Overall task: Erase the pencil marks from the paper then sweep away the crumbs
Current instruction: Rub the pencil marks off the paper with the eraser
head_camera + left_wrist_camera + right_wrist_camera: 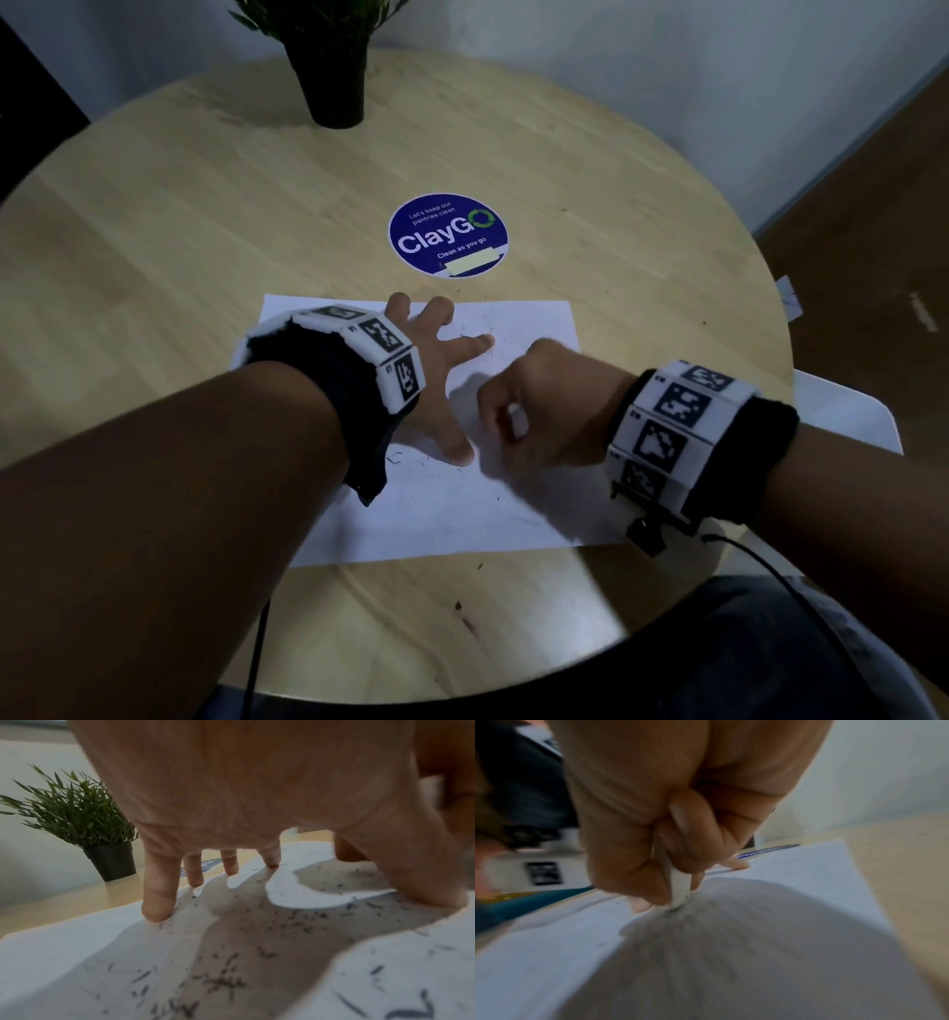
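1. My right hand (pixel 552 406) is curled into a grip on a white eraser (pixel 679 886), pinched between thumb and fingers, its lower tip down on the paper (pixel 518 318).
2. The eraser is a small flat white block, greyed at the working tip; most of it is buried inside my grip, and only the lower end shows in the right wrist view.
3. My left hand (pixel 436 370) is spread flat, fingers apart and straight, fingertips (pixel 156 912) pressing on the paper just left of my right grip, thumb nearest it.
4. The paper is a white sheet lying flat on the round wooden table (pixel 179 205), under both hands and running out beyond them on every side.
5. Dark eraser crumbs (pixel 226 981) are scattered over the sheet beneath and around my left palm, short grey-black slivers, thickest near the heel of that hand; a few lie on the sheet near my left wrist and on the bare table on my side of the paper.
6. Bold pencil marks (pixel 416 1004) show on the sheet close to my left wrist; the patch under my right grip is too blurred to read.
7. Beyond my fingertips sits a round blue ClayGo sticker (pixel 448 235), and farther off a potted plant (pixel 328 67) in a black pot.
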`<state>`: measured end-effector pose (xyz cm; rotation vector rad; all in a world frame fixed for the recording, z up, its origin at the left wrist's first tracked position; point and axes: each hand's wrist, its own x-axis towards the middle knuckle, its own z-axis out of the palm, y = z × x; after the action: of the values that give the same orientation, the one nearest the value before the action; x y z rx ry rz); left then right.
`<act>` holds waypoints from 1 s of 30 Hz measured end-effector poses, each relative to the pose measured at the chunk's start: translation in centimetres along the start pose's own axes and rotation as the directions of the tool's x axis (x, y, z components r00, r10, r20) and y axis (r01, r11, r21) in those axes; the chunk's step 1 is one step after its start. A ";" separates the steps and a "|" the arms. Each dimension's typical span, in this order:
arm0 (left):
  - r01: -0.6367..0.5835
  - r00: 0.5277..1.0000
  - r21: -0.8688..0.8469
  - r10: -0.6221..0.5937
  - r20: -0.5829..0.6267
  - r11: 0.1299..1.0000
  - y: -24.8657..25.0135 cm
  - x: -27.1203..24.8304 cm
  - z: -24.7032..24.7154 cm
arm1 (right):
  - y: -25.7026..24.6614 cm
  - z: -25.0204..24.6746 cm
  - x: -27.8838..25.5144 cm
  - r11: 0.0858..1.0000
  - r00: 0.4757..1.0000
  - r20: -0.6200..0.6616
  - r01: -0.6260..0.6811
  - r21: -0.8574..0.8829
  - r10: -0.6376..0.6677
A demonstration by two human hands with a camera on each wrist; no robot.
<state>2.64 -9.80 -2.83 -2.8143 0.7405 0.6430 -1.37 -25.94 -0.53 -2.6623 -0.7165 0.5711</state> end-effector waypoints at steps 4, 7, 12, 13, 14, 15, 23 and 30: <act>-0.001 1.000 0.000 0.001 0.013 1.000 0.0 0.1 -0.2 | 0.6 -1.0 0.5 0.999 0.997 0.081 0.007 -0.033 -0.004; -0.002 1.000 0.000 0.002 0.017 1.000 -0.1 0.2 0.0 | 1.5 -1.4 0.9 1.000 0.999 -0.023 -0.026 -0.011 0.025; 0.000 1.000 -0.001 0.000 0.005 1.000 0.0 0.2 0.0 | 0.3 0.1 -0.5 0.992 0.991 0.099 0.076 0.104 -0.086; -0.002 1.000 0.000 0.002 0.003 1.000 0.0 0.2 0.0 | 0.9 -0.4 0.1 0.997 0.996 0.066 0.048 0.062 -0.052; -0.005 1.000 0.001 0.005 -0.003 1.000 -0.1 0.2 0.1 | 1.5 -0.9 0.6 0.999 1.000 0.010 0.020 0.027 -0.020; -0.005 1.000 0.000 0.005 -0.010 1.000 -0.1 0.2 0.1 | 1.7 -1.2 1.0 1.000 0.999 -0.039 -0.003 0.012 0.004; -0.008 1.000 -0.017 0.008 0.001 1.000 0.0 -0.1 -0.2 | 1.2 -1.3 1.3 0.999 0.999 0.007 0.032 0.030 -0.032; -0.015 1.000 0.014 0.015 -0.011 1.000 0.2 -0.2 -0.3 | 0.3 0.1 1.1 0.989 0.988 0.084 0.126 0.073 -0.132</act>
<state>2.49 -9.94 -2.44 -2.8049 0.7655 0.6220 -0.43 -25.61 -1.07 -2.5194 -0.8719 0.6687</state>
